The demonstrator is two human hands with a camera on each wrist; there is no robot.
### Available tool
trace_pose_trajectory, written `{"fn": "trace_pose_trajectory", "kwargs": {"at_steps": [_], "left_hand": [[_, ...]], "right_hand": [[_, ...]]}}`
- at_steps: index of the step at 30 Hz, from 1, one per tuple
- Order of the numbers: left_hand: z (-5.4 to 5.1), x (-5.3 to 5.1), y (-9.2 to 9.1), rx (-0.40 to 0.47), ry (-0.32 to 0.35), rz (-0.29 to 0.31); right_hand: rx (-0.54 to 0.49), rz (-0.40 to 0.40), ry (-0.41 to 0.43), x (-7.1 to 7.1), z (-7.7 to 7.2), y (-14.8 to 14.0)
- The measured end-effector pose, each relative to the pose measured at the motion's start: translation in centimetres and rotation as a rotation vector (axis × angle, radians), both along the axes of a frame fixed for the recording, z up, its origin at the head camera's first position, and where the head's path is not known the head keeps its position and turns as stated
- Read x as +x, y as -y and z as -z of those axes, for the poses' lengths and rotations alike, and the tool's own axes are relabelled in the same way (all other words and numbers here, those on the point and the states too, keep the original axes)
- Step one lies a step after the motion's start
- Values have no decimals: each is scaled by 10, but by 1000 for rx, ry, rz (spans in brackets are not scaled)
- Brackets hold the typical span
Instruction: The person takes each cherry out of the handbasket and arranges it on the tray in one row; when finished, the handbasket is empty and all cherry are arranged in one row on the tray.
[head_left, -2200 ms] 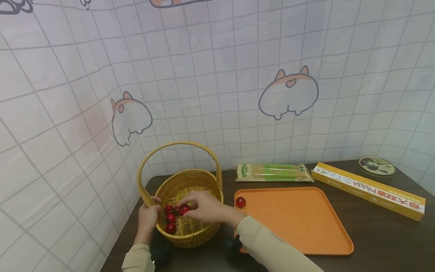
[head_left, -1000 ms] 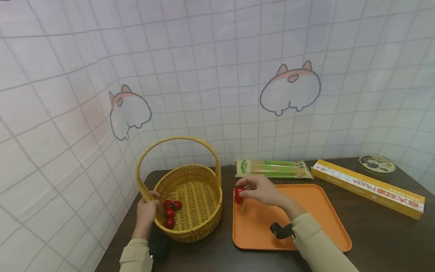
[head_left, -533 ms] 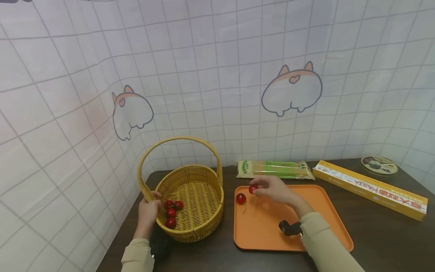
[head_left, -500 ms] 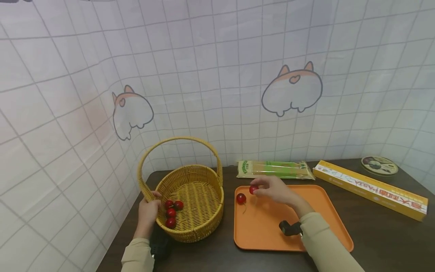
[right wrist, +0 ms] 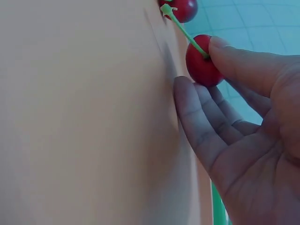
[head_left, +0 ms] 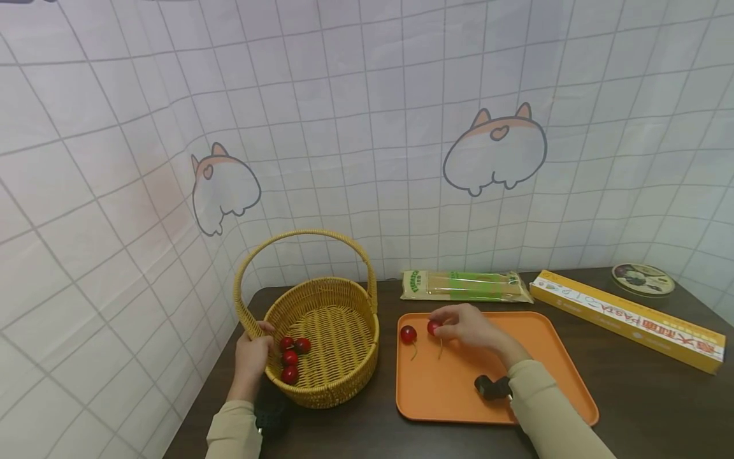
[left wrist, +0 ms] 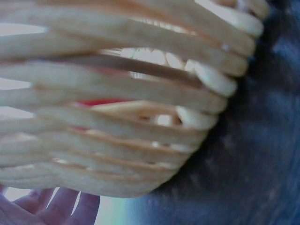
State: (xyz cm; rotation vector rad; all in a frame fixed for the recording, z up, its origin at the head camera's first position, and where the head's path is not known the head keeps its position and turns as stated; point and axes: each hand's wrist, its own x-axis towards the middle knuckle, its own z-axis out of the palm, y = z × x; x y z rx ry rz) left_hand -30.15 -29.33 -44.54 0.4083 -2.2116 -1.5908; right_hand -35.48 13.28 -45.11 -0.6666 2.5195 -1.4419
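In the head view my left hand [head_left: 252,360] grips the left side of the yellow wicker basket [head_left: 327,396], near the foot of its handle. Several red cherries [head_left: 290,359] lie inside along the basket's left wall. Over the orange tray [head_left: 441,395], my right hand [head_left: 473,328] pinches a cherry [head_left: 432,327] between thumb and fingers, its stem hanging down. Another cherry [head_left: 408,335] lies just left of it on the tray. Up close in the right wrist view, the pinched cherry [right wrist: 202,63] shows its green stem. Woven strands [left wrist: 117,84] of the basket fill the left wrist view.
Behind the tray lies a clear-and-green packet of pasta [head_left: 466,286]. A long yellow pasta box [head_left: 627,320] sits to the right, with a round tin-like disc [head_left: 643,280] beyond it. A patterned white cloth [head_left: 355,127] hangs behind the dark table [head_left: 367,440].
My right hand has carried a cherry out of the basket to the tray, then shifted right of the other cherry and lowered. The left hand stays on the basket.
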Motion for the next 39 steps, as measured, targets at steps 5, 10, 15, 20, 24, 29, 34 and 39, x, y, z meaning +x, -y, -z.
{"fn": "trace_pose_trajectory", "kwargs": {"at_steps": [5, 10, 15, 20, 24, 29, 34, 39], "left_hand": [[0, 0, 0, -6, 3, 2], [0, 0, 0, -5, 7, 1], [0, 0, 0, -6, 5, 0], [0, 0, 0, 6, 7, 1], [0, 0, 1, 9, 10, 0], [1, 0, 1, 9, 7, -6], [0, -1, 0, 14, 5, -4], [0, 0, 0, 13, 5, -5]], "right_hand": [[-9, -8, -3, -1, 5, 2], [33, -9, -24, -3, 9, 5], [59, -7, -38, -1, 10, 8], [72, -6, -66, 0, 10, 11], [99, -7, -95, 0, 10, 15], [116, -2, -110, -1, 12, 17], [114, 2, -112, -1, 13, 17], [105, 1, -106, 1, 12, 18]]}}
